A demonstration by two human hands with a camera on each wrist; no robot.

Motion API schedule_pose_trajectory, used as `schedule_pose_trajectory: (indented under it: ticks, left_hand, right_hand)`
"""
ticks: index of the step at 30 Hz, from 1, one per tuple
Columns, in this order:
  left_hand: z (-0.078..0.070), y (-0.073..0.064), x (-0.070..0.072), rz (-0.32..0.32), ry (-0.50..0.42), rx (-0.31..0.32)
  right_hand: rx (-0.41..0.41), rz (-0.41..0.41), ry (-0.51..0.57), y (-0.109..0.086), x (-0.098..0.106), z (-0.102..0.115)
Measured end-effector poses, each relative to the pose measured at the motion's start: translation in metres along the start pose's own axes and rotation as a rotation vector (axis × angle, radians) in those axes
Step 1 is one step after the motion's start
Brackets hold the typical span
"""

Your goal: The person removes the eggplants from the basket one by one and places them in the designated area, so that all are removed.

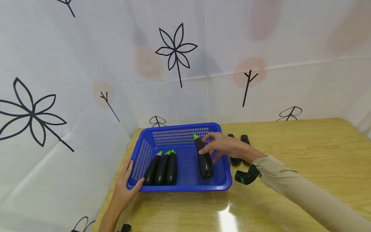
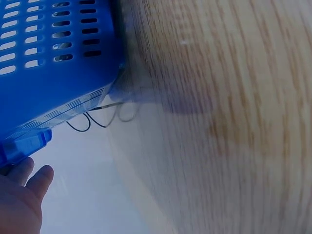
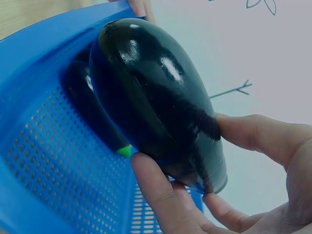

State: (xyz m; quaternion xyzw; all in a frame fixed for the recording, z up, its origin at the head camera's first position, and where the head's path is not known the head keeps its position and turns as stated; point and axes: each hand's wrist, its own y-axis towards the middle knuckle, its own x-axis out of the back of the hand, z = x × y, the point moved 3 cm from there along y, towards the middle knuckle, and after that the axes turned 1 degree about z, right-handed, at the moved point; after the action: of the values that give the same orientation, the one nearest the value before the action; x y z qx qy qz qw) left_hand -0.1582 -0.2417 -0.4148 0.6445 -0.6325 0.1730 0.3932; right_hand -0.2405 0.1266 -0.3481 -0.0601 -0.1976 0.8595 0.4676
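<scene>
The right hand [image 1: 224,145] pinches a long, glossy black eggplant [image 1: 206,166], firm but slippery, I'd guess, best held near its neck, the left hand [image 1: 124,187] gripping the blue plastic basket [image 1: 186,188] below.

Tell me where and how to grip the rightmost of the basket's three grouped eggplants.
Probably pinch that eggplant by its narrow neck, just below the green stem, from above and the right: it tapers there, bare basket floor lies rightward, and the middle eggplant crowds its left.
</scene>
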Motion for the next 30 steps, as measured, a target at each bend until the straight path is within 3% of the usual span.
schedule_pose_trajectory:
  ticks: [30]
  left_hand:
    - [0.003, 0.000, -0.001, -0.017, 0.000, -0.022]
  right_hand:
    - [0.048, -0.043, -0.009, -0.039, 0.028, -0.007]
